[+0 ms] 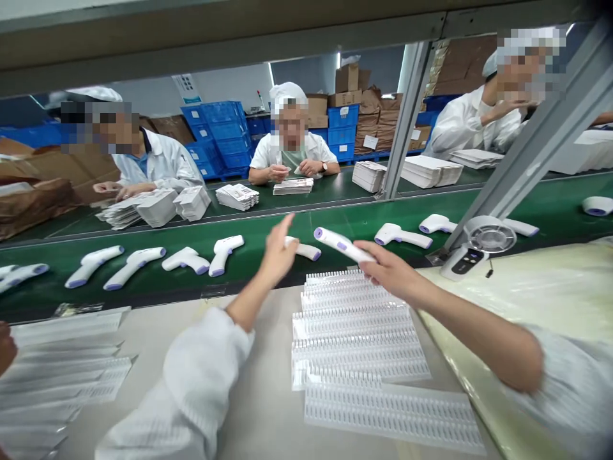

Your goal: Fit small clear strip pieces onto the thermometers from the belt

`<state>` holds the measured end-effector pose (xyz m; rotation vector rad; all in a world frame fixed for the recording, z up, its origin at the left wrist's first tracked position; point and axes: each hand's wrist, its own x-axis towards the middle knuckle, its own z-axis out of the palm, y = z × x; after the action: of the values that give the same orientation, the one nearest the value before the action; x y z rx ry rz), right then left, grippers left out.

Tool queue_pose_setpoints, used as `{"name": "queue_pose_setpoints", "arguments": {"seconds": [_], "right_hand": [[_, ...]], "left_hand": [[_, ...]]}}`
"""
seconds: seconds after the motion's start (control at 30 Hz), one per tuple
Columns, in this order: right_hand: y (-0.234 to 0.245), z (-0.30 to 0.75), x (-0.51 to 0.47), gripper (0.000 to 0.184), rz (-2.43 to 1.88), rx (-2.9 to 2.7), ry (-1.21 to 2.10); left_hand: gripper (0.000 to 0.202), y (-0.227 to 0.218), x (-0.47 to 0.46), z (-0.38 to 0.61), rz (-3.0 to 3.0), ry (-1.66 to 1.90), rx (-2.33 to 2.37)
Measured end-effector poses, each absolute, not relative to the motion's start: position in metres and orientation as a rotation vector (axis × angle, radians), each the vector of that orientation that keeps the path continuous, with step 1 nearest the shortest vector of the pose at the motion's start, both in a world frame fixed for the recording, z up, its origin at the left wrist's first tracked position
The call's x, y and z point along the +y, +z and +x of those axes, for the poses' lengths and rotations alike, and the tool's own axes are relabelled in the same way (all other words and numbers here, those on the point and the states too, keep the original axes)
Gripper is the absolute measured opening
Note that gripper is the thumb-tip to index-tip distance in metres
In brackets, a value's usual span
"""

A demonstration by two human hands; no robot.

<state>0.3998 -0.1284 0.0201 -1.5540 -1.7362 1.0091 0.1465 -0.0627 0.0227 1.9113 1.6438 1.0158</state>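
Note:
My right hand (387, 268) is closed around one end of a white infrared thermometer (330, 239) with purple trim, held tilted above the near edge of the green conveyor belt (268, 223). Over the belt to its left, my left hand (279, 250) reaches out with its fingers apart. Just beyond that hand lies another white thermometer (306, 251), partly hidden by it; whether they touch I cannot tell. More thermometers (136, 267) lie along the belt on both sides. Below my right hand, strips of small clear labels (359, 351) are spread over the grey table (258, 396).
A metal post (517, 160) slants down at the right, beside a small white fan (479, 246). Across the belt, several people in white coats handle stacks of folded white cartons (293, 186). Another person's hand (6, 348) shows at the left edge, near more strips (62, 377).

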Motion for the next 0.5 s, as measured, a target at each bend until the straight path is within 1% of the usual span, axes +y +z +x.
{"name": "queue_pose_setpoints", "arguments": {"seconds": [0.07,0.13,0.2,0.3,0.33,0.4,0.5], "right_hand": [[0.008,0.399,-0.085,0.051,-1.614,-1.796,0.808],[-0.003,0.399,-0.053,0.052,-1.648,-1.834,0.696],[-0.009,0.4,-0.036,0.052,-1.671,-1.876,0.622],[-0.007,0.405,-0.041,0.053,-1.668,-1.924,0.533],[-0.004,0.408,-0.05,0.053,-1.659,-1.931,0.514],[0.003,0.415,-0.08,0.045,-1.647,-1.938,0.508],[0.009,0.426,-0.144,0.014,-1.594,-1.984,0.692]], "left_hand": [[0.078,0.027,-0.026,0.107,1.874,0.964,1.859],[0.082,0.029,0.0,0.07,1.801,0.88,2.039],[0.073,0.028,0.016,0.04,1.755,0.781,2.131],[0.046,0.023,0.024,0.016,1.775,0.669,2.142],[0.042,0.02,0.023,0.014,1.796,0.653,2.128],[0.042,0.014,0.014,0.015,1.841,0.645,2.081],[0.05,0.004,-0.011,0.031,1.888,0.642,1.978]]}}
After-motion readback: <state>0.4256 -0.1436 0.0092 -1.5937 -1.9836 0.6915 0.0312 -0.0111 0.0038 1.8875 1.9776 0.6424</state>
